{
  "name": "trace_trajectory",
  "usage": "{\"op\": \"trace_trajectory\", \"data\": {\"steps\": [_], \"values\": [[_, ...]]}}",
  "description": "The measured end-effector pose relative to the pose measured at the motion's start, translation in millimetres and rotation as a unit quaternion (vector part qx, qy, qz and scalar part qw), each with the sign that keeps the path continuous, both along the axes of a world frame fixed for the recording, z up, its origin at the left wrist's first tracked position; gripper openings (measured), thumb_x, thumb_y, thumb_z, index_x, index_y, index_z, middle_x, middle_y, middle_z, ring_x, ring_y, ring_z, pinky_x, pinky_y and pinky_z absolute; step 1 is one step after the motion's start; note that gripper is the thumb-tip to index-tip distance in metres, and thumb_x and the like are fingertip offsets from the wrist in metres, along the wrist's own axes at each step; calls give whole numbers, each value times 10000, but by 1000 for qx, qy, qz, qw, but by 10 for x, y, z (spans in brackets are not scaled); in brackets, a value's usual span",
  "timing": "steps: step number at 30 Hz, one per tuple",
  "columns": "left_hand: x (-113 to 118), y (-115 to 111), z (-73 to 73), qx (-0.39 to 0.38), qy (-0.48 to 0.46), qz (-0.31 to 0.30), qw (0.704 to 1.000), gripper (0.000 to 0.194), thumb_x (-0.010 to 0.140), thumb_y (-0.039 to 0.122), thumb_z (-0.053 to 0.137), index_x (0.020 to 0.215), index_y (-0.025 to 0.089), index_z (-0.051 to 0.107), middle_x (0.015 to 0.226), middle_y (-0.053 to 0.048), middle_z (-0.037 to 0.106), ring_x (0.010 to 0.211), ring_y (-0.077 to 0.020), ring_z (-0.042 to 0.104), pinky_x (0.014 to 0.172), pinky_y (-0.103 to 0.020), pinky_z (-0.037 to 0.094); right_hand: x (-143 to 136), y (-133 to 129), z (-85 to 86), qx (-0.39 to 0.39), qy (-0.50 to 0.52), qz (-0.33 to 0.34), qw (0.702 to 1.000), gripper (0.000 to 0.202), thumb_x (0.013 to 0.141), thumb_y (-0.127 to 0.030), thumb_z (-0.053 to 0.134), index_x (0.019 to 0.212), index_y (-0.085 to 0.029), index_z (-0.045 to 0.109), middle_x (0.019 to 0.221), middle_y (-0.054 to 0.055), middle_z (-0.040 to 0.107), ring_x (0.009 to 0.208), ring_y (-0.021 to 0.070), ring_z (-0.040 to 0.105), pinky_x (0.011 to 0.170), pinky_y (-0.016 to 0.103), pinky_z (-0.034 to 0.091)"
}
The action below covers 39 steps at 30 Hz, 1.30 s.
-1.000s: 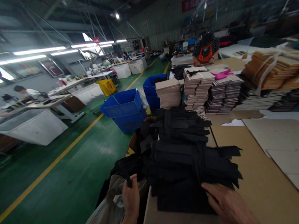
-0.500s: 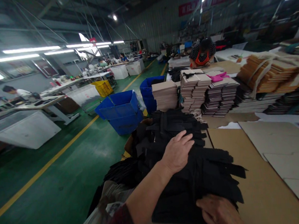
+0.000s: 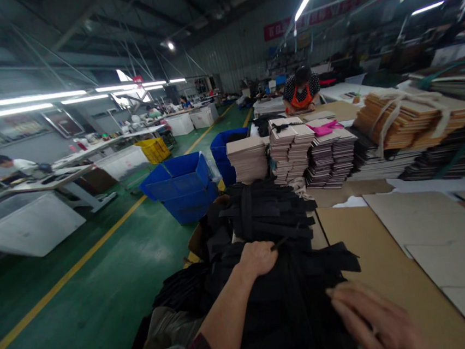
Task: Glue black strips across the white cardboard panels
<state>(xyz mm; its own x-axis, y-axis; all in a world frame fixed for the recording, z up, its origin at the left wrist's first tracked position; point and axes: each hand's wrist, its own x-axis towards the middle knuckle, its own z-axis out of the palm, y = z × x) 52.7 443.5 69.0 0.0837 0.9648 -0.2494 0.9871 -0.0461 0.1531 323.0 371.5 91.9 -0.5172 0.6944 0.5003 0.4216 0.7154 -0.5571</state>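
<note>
A thick pile of black fabric strips [image 3: 286,301] lies in front of me. My left hand [image 3: 259,258] is closed on the pile's upper part, and a thin end of a black strip [image 3: 279,243] sticks out by its fingers. At the lower right, my right hand [image 3: 373,314] is slightly blurred beside the pile's right edge. Its fingers are stretched out, and I see nothing held in them. Beyond my left hand lies another bundle of black strips [image 3: 276,206], with a band across it.
Brown board [image 3: 362,239] and pale sheets [image 3: 439,231] cover the table to the right. Stacks of cut board [image 3: 247,159] stand behind the strips. Blue bins [image 3: 184,187] are on the green floor at left. Across the table a person [image 3: 302,91] in an orange apron bends over.
My left hand has gone from lying spread on the strips to closed, a little lower and left. My right hand has moved right, away from the strips' front edge. The view has shifted slightly.
</note>
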Motion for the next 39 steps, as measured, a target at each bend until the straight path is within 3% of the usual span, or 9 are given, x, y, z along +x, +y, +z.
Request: {"op": "trace_trajectory", "data": {"steps": [3,6,10,13,17,20,24,33,39], "values": [[35,-7,28,-6,2,2,1000,431,953,418,301,970,228,688,1035,-87,740,955,-286,698,811,-417,522,34,532,211,8,16,-94,995,173,926,-341,509,941,-256,659,960,32,709,897,181,677,794,271,539],[67,-98,80,9,2,8,1000,417,953,388,307,963,210,684,1021,-92,738,955,-286,691,832,-422,506,-111,1211,317,-3,-13,-101,995,258,937,-386,459,871,-231,655,860,34,691,807,178,661,721,283,516],[82,-259,138,37,-7,14,999,388,952,350,318,961,208,679,1028,-79,733,949,-272,680,860,-414,480,-564,2068,293,-8,-142,13,990,282,928,-364,438,951,-216,678,932,47,691,873,190,641,815,324,485],[70,-329,121,53,-29,22,998,349,937,314,350,949,226,688,981,-56,740,913,-262,678,851,-418,475,-972,2447,92,-14,-232,117,965,329,870,-346,510,1113,-186,663,1068,90,680,979,211,627,905,353,475],[56,-332,26,73,-70,36,994,324,915,299,383,979,242,695,987,-51,737,932,-276,650,885,-468,449,-1457,2471,-367,19,-266,148,952,656,754,-349,638,1358,-122,521,1410,188,488,1309,299,429,1091,442,338],[59,-297,-42,69,-86,49,993,297,884,298,426,967,233,704,990,-58,735,945,-281,635,899,-475,435,-1723,2291,-774,54,-312,235,919,881,676,-366,703,1472,-174,380,1568,178,267,1430,346,230,1139,527,222],[68,-266,-85,58,-120,68,989,278,849,282,471,979,258,715,998,-44,736,970,-266,622,921,-460,412,-1856,2158,-1174,104,-328,309,886,779,774,-347,610,1493,-233,333,1605,143,181,1467,363,81,1123,639,106],[88,-302,32,60,-120,52,990,269,886,325,447,901,224,696,965,-60,731,938,-272,610,933,-484,395,-1808,2276,-1329,162,-288,274,903,745,757,-193,524,1482,-247,361,1595,72,251,1463,316,135,1128,588,166],[86,-311,7,69,-98,31,992,294,910,349,411,912,226,678,955,-54,722,910,-271,602,913,-491,403,-1795,2441,-1263,203,-283,266,899,741,751,-170,523,1474,-236,376,1576,63,301,1453,305,176,1137,586,135]]}}
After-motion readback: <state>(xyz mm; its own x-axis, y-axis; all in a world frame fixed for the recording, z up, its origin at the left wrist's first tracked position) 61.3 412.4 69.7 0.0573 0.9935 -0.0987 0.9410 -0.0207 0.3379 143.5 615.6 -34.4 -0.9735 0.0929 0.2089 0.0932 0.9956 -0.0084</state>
